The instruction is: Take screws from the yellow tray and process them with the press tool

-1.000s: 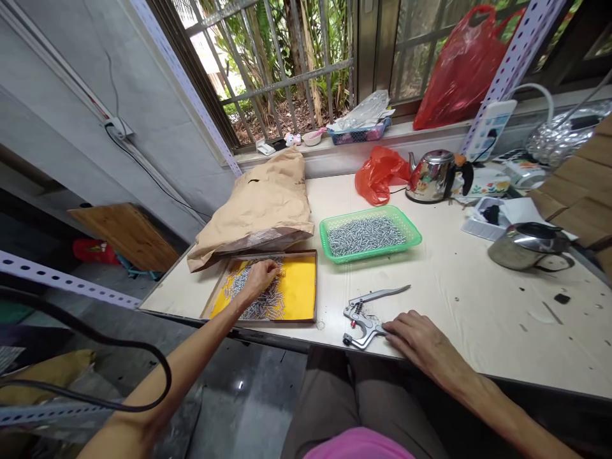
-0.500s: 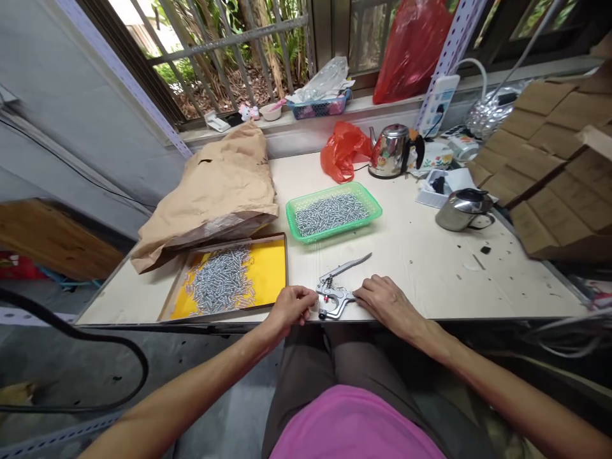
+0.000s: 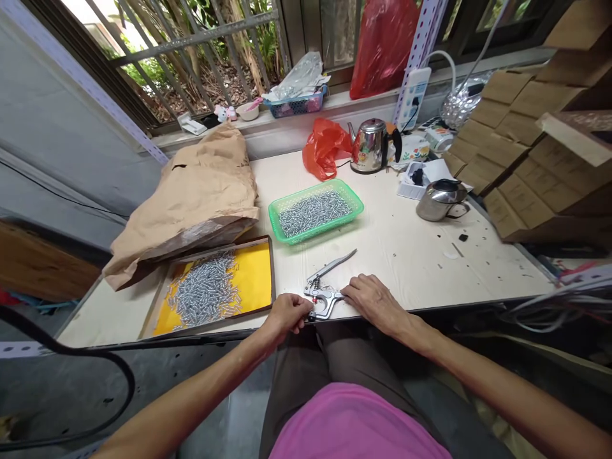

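Observation:
A pair of silver hand-press pliers (image 3: 329, 301) lies at the table's front edge, handles spread, with a red part in its jaw. My right hand (image 3: 370, 296) is closed on the end of its lower handle. At the jaw, my left hand (image 3: 289, 313) has thumb and fingertips pinched together; whatever they hold is too small to make out. Left of that hand, a shallow yellow-bottomed tray (image 3: 255, 274) carries a heap of small silvery spring-like pieces (image 3: 203, 290). Behind the pliers, a green plastic basket (image 3: 275, 220) contains more such pieces (image 3: 315, 212).
A large brown paper bag (image 3: 191, 185) lies behind the tray, partly over it. Further back are a red plastic bag (image 3: 325, 150) and a steel kettle (image 3: 370, 146). To the right stand a small steel pot (image 3: 437, 201) and stacked cardboard boxes (image 3: 526, 159).
My left hand's fingertips have come in closer to the pliers' jaw. My right hand keeps its hold on the handle. The whole view has shifted, so the table appears further left.

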### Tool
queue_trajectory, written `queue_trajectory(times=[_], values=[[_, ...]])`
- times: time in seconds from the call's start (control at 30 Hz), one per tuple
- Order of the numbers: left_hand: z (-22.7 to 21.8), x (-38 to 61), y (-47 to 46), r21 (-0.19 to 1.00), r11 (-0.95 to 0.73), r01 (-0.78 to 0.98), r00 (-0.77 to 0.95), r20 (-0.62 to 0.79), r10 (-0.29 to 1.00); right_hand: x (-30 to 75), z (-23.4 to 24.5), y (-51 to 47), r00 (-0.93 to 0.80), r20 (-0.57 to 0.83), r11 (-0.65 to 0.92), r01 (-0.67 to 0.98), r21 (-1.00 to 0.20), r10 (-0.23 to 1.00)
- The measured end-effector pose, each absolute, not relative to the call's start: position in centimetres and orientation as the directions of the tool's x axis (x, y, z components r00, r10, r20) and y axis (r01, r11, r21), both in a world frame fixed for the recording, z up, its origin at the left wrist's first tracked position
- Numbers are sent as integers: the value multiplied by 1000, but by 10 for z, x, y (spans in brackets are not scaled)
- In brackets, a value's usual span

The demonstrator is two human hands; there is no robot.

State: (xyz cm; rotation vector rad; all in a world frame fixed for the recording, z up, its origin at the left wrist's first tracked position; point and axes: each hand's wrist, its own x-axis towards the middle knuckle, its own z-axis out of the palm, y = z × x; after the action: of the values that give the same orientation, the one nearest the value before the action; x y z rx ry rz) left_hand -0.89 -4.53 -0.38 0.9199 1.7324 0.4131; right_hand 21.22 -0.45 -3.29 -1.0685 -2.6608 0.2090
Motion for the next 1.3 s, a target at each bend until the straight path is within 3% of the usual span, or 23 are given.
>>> queue_trajectory(times=[0.37,0.57,1.0,1.07,1.13,1.23,1.3], values=[[-6,-14,-36,622,615,484,-42,-686,726,221,-12,13,-710,67,691,653,-310,701],[-8,-13,-38,611,626,485,-72,-686,724,220,-6,46,-751,-148,707,657,-263,643],[-9,-14,-43,590,631,504,-98,-687,720,211,1,46,-742,-120,712,668,-215,660],[-4,-13,-47,562,548,620,-125,-618,776,211,2,43,-739,-111,708,671,-220,665],[1,-10,-50,505,332,797,-117,-409,905,212,3,40,-740,-91,709,667,-229,666],[6,1,-46,336,-88,938,114,-59,992,211,1,37,-737,-64,707,666,-238,673],[4,11,-35,249,-287,925,292,16,956,211,-1,36,-733,-60,703,670,-238,678]])
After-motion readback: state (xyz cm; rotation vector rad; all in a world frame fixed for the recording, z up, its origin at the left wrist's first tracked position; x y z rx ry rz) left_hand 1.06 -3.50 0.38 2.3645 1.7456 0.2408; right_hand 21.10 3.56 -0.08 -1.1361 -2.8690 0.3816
